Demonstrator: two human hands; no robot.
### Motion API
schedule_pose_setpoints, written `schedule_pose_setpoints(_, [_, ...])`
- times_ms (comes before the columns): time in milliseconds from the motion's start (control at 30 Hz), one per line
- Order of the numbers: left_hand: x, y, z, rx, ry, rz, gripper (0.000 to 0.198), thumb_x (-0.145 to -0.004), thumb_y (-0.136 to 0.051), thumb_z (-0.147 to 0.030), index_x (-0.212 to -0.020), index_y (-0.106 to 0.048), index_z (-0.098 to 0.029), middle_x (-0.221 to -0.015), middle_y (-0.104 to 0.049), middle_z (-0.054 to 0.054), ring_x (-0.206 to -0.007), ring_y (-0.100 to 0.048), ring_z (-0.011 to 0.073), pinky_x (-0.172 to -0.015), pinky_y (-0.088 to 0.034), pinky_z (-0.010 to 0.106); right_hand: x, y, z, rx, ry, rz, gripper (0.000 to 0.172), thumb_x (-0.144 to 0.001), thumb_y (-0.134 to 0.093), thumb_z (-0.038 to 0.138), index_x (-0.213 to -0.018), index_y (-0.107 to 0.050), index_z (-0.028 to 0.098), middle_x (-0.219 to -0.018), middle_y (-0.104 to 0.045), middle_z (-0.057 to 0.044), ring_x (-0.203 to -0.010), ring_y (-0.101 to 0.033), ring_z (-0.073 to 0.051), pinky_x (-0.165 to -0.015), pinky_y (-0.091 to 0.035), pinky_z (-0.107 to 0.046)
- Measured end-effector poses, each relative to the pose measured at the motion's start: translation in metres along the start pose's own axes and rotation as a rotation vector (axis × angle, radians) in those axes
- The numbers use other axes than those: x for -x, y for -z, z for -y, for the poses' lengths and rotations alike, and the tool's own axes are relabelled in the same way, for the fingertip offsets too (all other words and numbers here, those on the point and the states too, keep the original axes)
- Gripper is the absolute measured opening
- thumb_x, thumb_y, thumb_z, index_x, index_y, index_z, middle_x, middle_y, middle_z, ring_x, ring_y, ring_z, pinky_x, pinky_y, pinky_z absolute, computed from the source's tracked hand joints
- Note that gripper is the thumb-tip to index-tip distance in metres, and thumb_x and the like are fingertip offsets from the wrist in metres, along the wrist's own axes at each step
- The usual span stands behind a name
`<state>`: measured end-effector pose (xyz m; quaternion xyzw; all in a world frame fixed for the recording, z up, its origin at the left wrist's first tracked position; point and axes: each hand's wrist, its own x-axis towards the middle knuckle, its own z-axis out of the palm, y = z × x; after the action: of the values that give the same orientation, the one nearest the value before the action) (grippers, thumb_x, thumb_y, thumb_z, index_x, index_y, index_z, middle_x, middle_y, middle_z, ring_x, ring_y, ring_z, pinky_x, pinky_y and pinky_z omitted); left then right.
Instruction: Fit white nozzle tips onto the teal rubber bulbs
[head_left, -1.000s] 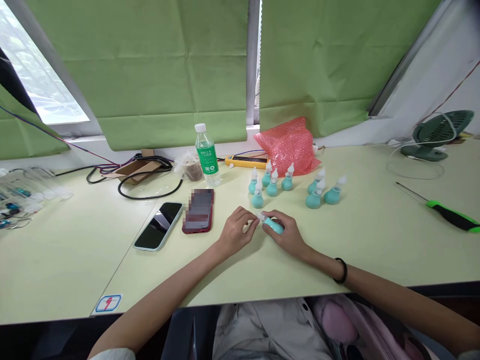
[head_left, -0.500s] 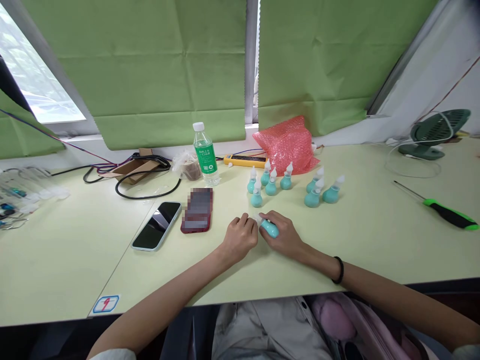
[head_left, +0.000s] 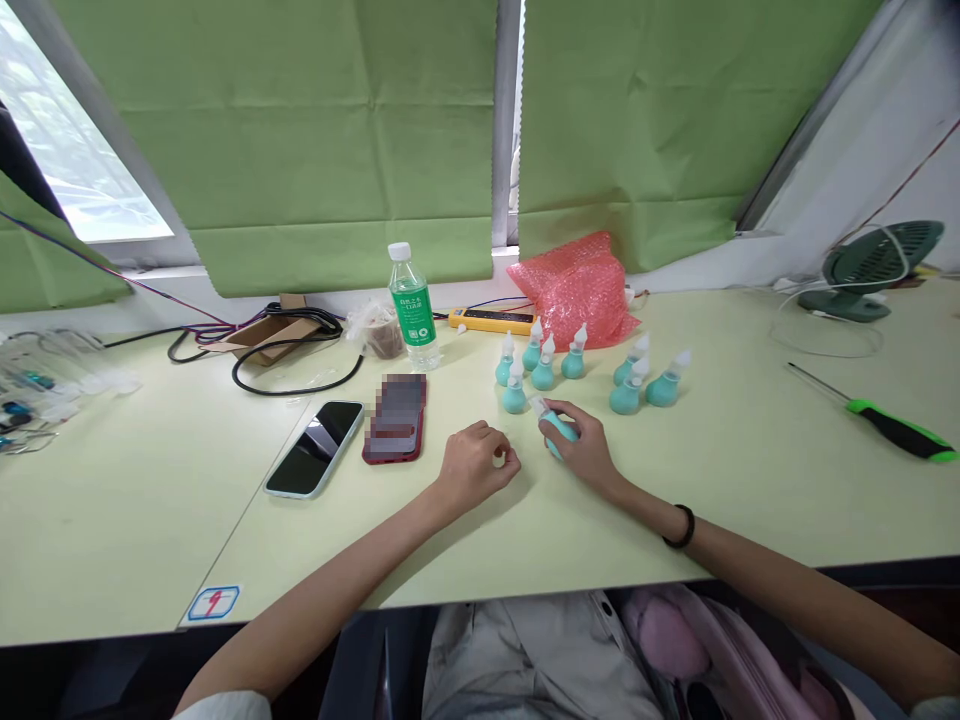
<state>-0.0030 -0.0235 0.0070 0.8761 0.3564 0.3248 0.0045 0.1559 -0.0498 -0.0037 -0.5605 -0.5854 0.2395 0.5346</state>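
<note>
In my right hand [head_left: 589, 445] is a teal squeeze-bulb nasal aspirator [head_left: 559, 430], gripped between thumb and fingers, with its clear collar tilted up and to the left. No pointed tip shows on that collar. My left hand [head_left: 480, 460] is closed in a pinch just left of it, apart from the bulb; what lies between its fingertips is too small to make out. Beyond my hands stand several more nasal aspirators [head_left: 543, 373] with pale pointed tips, and a second cluster of aspirators [head_left: 625, 397] sits farther right.
Left of my hands lie a phone [head_left: 315, 450] and a red-edged phone [head_left: 395, 420]. Behind them stands a water bottle [head_left: 414, 315]. Red bubble wrap [head_left: 577, 290] rests against the back. To the right are a screwdriver [head_left: 892, 425] and a green fan [head_left: 862, 270]. Black cable [head_left: 259, 390] loops at left.
My hands have parted. My right hand has moved up and right with the aspirator, while my left hand stays nearly in place, its pinch now turned into view.
</note>
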Motion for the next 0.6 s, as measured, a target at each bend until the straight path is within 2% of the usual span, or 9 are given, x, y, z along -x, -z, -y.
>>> schedule_pose_setpoints(100, [-0.003, 0.004, 0.004, 0.013, 0.189, 0.295, 0.009, -0.059, -0.05, -0.016, -0.054, -0.057, -0.016, -0.052, -0.057, 0.0, -0.05, -0.049, 0.0115, -0.045, -0.034, 0.021, 0.001, 0.001, 0.001, -0.081, 0.039, 0.105, 0.033, -0.071, -0.048, 0.032, -0.101, -0.049, 0.018, -0.075, -0.053, -0.003, -0.053, -0.047, -0.01, -0.045, -0.044, -0.023])
schedule_pose_setpoints(133, [-0.004, 0.005, 0.005, 0.017, 0.228, 0.36, 0.009, -0.059, -0.05, -0.017, -0.054, -0.058, -0.016, -0.053, -0.057, 0.0, -0.05, -0.05, 0.0118, -0.044, -0.033, 0.021, 0.002, 0.001, 0.002, -0.101, 0.044, 0.149, 0.035, -0.072, -0.047, 0.033, -0.103, -0.048, 0.019, -0.076, -0.052, -0.003, -0.053, -0.047, -0.01, -0.045, -0.044, -0.023])
schedule_pose_setpoints(200, [-0.006, 0.006, 0.009, 0.031, 0.267, 0.419, 0.01, -0.06, -0.05, -0.018, -0.056, -0.059, -0.016, -0.055, -0.059, 0.001, -0.052, -0.051, 0.0125, -0.045, -0.033, 0.021, 0.004, 0.0, 0.003, -0.103, 0.042, 0.212, 0.036, -0.074, -0.045, 0.034, -0.107, -0.045, 0.02, -0.078, -0.053, -0.003, -0.054, -0.048, -0.01, -0.046, -0.045, -0.024])
schedule_pose_setpoints(300, [-0.006, 0.004, 0.011, 0.025, 0.275, 0.392, 0.014, -0.064, -0.048, -0.021, -0.062, -0.061, -0.017, -0.058, -0.06, 0.002, -0.054, -0.052, 0.0132, -0.046, -0.033, 0.022, 0.005, 0.0, 0.005, -0.002, 0.078, 0.235, 0.034, -0.074, -0.045, 0.032, -0.105, -0.046, 0.02, -0.079, -0.054, -0.002, -0.057, -0.049, -0.011, -0.052, -0.044, -0.025])
schedule_pose_setpoints(400, [-0.005, 0.002, 0.01, -0.022, 0.273, 0.336, 0.018, -0.069, -0.046, -0.026, -0.063, -0.06, -0.017, -0.057, -0.059, 0.002, -0.054, -0.052, 0.0141, -0.045, -0.029, 0.022, 0.005, 0.002, 0.006, 0.138, 0.188, 0.21, 0.025, -0.068, -0.051, 0.027, -0.092, -0.052, 0.019, -0.076, -0.056, -0.001, -0.065, -0.052, -0.013, -0.061, -0.043, -0.026])
schedule_pose_setpoints(500, [-0.005, 0.004, 0.007, -0.029, 0.268, 0.267, 0.026, -0.074, -0.04, -0.029, -0.059, -0.056, -0.016, -0.051, -0.055, 0.002, -0.048, -0.048, 0.0129, -0.044, -0.025, 0.023, 0.005, 0.001, 0.006, 0.246, 0.25, 0.222, 0.014, -0.065, -0.053, 0.026, -0.077, -0.054, 0.018, -0.068, -0.058, -0.001, -0.061, -0.053, -0.014, -0.06, -0.041, -0.026])
schedule_pose_setpoints(600, [-0.005, 0.009, 0.001, 0.068, 0.252, 0.196, 0.037, -0.08, -0.029, -0.032, -0.056, -0.051, -0.015, -0.046, -0.048, 0.0, -0.043, -0.042, 0.0096, -0.044, -0.024, 0.023, 0.007, -0.001, 0.006, 0.326, 0.284, 0.25, 0.009, -0.066, -0.053, 0.026, -0.07, -0.055, 0.019, -0.062, -0.059, 0.0, -0.055, -0.053, -0.014, -0.056, -0.04, -0.026])
